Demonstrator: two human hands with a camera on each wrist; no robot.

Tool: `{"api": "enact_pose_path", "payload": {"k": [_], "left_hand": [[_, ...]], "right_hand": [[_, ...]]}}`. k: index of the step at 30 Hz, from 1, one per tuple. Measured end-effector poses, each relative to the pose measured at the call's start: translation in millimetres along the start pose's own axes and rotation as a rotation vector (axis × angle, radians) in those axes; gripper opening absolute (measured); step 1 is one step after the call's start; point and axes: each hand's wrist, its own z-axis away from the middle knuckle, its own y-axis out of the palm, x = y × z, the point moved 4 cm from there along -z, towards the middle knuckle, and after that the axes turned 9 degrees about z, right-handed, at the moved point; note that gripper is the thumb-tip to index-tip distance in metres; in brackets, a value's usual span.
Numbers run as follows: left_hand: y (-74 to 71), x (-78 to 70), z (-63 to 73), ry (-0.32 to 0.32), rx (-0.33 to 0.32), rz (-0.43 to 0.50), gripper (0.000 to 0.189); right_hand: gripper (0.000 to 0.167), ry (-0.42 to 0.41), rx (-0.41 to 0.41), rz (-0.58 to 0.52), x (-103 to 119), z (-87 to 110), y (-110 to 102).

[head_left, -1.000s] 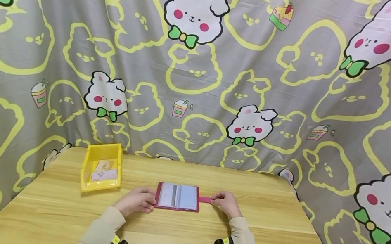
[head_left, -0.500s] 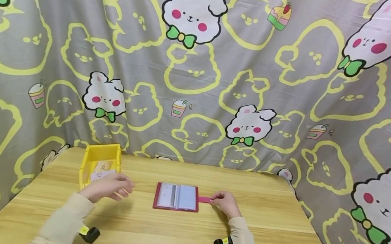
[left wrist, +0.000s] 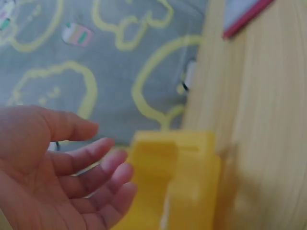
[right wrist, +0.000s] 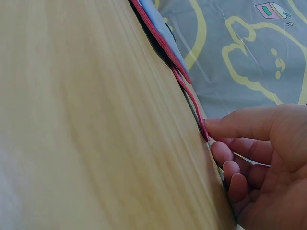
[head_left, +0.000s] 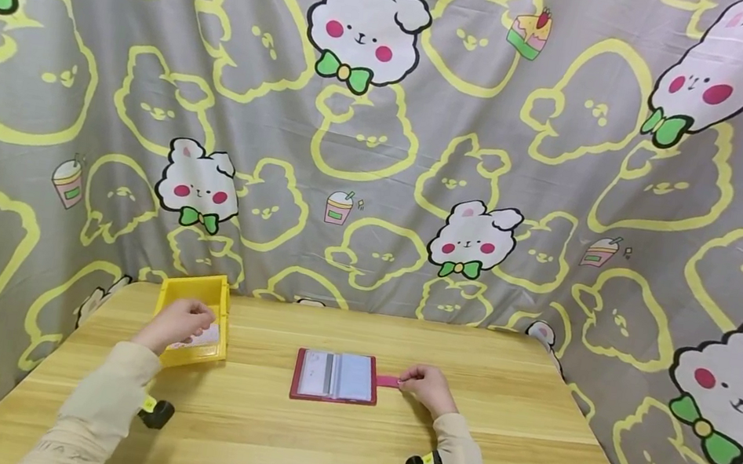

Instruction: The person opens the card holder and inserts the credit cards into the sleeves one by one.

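A red card holder [head_left: 356, 377] lies spread open in the middle of the table, clear sleeves showing. From its right side sticks out a pink strap [head_left: 387, 381], whose end my right hand [head_left: 429, 389] pinches between thumb and finger, as the right wrist view also shows. My left hand [head_left: 179, 324] is over the yellow bin [head_left: 206, 354] at the left. In the left wrist view its fingers [left wrist: 115, 196] are loosely bent and apart from the thumb, with nothing between them. Cards [head_left: 209, 336] lie in the bin, partly hidden by this hand.
The wooden table [head_left: 312, 453] ends at a patterned grey curtain [head_left: 367, 263] behind and at both sides. The bin's walls stand up around the cards. Bare wood lies between the bin and the card holder.
My left hand has let go of the card holder's left edge and moved left to above the yellow bin. The right hand has stayed on the strap.
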Motion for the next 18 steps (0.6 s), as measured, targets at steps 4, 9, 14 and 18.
{"api": "enact_pose_path", "payload": {"k": [4, 9, 14, 18], "left_hand": [[-2.2, 12.8, -12.2, 0.033, -0.078, -0.088, 0.038], [1.9, 28.2, -29.8, 0.066, -0.170, -0.164, 0.034], [5.8, 41.9, -42.9, 0.072, -0.196, -0.290, 0.033], [7.8, 49.0, -46.1, 0.058, -0.175, -0.368, 0.038]], "right_hand": [[0.008, 0.004, 0.001, -0.010, 0, -0.5, 1], [0.008, 0.012, 0.001, -0.014, 0, 0.1, -1], [0.008, 0.019, -0.001, -0.017, 0, 0.4, -1], [0.008, 0.006, -0.002, -0.014, 0, 1.1, -1]]}}
